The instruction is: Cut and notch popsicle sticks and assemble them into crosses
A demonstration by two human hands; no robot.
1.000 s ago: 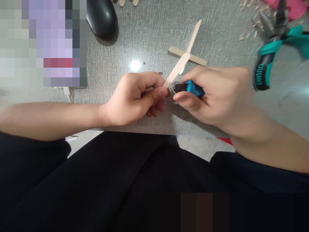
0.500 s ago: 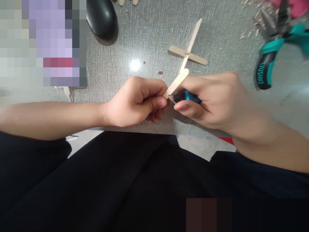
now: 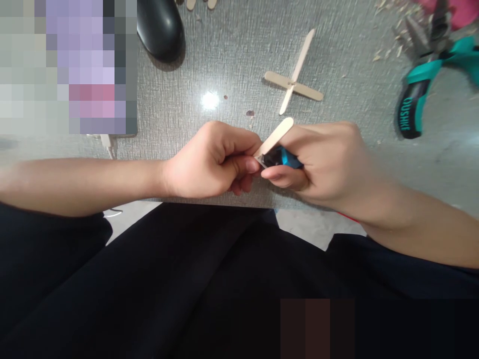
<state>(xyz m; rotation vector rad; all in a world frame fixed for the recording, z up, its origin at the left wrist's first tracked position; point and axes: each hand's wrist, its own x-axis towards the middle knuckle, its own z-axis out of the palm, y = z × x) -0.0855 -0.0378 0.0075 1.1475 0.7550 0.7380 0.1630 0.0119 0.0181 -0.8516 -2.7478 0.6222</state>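
Observation:
My left hand (image 3: 219, 162) is closed, pinching the lower end of a pale wooden craft stick (image 3: 279, 133) between thumb and fingers. The stick slants up to the right, its rounded end free. In my closed right hand (image 3: 325, 159) is a blue-and-black utility knife (image 3: 282, 157), largely covered by the fingers. Its metal tip meets the stick beside my left thumb; how deep it sits cannot be made out. Just beyond the hands, two crossed craft sticks (image 3: 305, 89) lie joined on the grey table (image 3: 232, 55).
Teal-and-black pliers (image 3: 415, 99) lie at the right, near wood shavings (image 3: 381, 50) and a pink object (image 3: 464, 12). A black computer mouse (image 3: 162, 30) rests at the upper left, with a white cable plug (image 3: 107, 142) below it. More stick ends (image 3: 212, 4) show at the top edge.
The held stick and the knife have shifted slightly down, so the stick's rounded end no longer overlaps the crossed sticks. My right hand has moved a little left, towards my left hand.

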